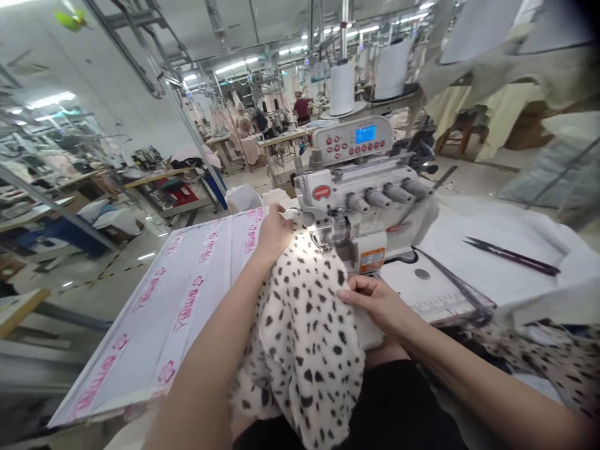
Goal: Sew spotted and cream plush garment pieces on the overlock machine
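Note:
A white plush fabric with black spots (309,325) hangs from the sewing machine (360,206) down over my lap. Its upper edge lies under the lit presser foot area (322,236). My left hand (277,232) is at the fabric's far left edge, close to the needle, with fingers curled onto the cloth. On the right edge, nearer to me, my right hand (370,297) pinches the fabric between thumb and fingers. The machine's control panel (351,139) shows a lit blue screen.
Left of the machine extends a work surface covered in white film with pink print (187,287). Dark thread snips (510,255) lie on white material at right. Thread cones (342,89) stand behind the machine. More spotted fabric (529,362) lies low at right. A person (301,109) sits far back.

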Action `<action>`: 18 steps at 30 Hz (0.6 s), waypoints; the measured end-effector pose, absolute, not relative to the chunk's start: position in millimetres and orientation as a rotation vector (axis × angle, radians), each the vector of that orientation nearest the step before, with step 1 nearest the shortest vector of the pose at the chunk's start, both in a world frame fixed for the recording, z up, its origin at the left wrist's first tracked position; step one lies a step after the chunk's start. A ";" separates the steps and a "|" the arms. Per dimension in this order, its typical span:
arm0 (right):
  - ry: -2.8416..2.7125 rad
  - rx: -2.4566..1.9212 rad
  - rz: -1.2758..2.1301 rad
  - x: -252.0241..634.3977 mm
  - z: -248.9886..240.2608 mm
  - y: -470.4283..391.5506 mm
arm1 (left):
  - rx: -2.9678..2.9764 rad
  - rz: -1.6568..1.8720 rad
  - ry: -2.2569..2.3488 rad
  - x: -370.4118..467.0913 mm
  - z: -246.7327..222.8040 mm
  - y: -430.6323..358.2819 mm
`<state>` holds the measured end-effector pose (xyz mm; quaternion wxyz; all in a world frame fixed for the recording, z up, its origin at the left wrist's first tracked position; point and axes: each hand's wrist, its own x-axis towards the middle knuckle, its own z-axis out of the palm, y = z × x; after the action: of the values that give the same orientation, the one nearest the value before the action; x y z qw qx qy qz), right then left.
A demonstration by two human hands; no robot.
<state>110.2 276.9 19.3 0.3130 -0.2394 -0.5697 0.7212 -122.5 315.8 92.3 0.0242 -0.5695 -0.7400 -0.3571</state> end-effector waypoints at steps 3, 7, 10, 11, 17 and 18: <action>-1.459 -0.689 1.943 111.4 15.5 276.0 | -1.701 -1.275 -2.268 -128.7 88.0 295.5; -1.437 -0.726 1.934 119.4 10.9 264.8 | -1.760 -1.495 -2.481 -134.7 70.9 223.1; -1.403 -0.705 1.919 122.1 9.2 255.5 | -1.855 -1.349 -2.830 -140.3 49.7 159.9; -1.397 -0.710 1.915 121.8 8.5 253.5 | -1.864 -1.327 -2.900 -142.5 43.8 143.7; -1.500 -0.818 1.721 117.6 -1.4 249.6 | -1.773 -1.516 -2.658 -155.1 58.8 154.0; -1.503 -0.823 1.718 117.4 -3.2 248.8 | -1.810 -1.519 -2.539 -157.0 68.5 173.4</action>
<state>117.4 248.8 -3.2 0.3500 -0.3177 -0.5802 0.6633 -157.0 173.4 68.5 -0.1629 -0.5149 -0.7222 -0.4321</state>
